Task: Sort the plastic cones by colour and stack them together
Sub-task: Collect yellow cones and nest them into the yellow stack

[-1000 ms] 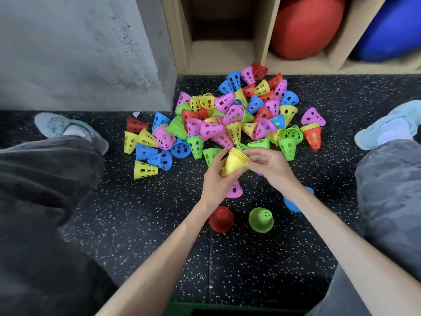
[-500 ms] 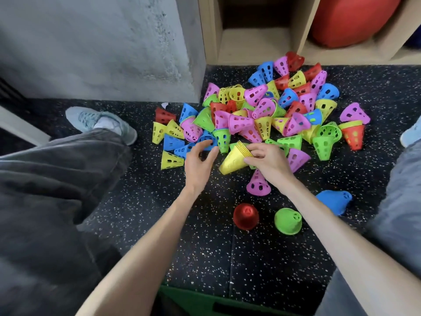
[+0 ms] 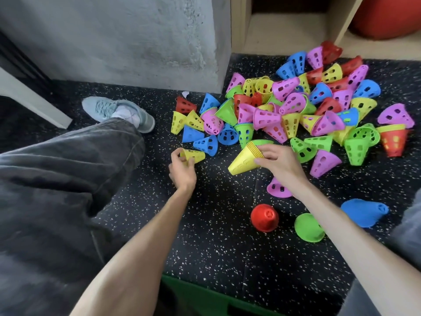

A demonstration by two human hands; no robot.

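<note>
A nested stack of smooth yellow cones (image 3: pixel 245 159) is pinched at its ribbed rim by the right hand (image 3: pixel 279 160). A single perforated yellow cone (image 3: pixel 193 155) is gripped by the left hand (image 3: pixel 182 171). The mixed pile of cones (image 3: pixel 291 106) is spread over the speckled rubber floor (image 3: pixel 205 236). The pink cone (image 3: pixel 278 189) is partly hidden by the right wrist.

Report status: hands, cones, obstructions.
Left hand grips single yellow cone. Right hand holds yellow stack. Mixed pile unsorted. Nothing between cone and stack.
</note>
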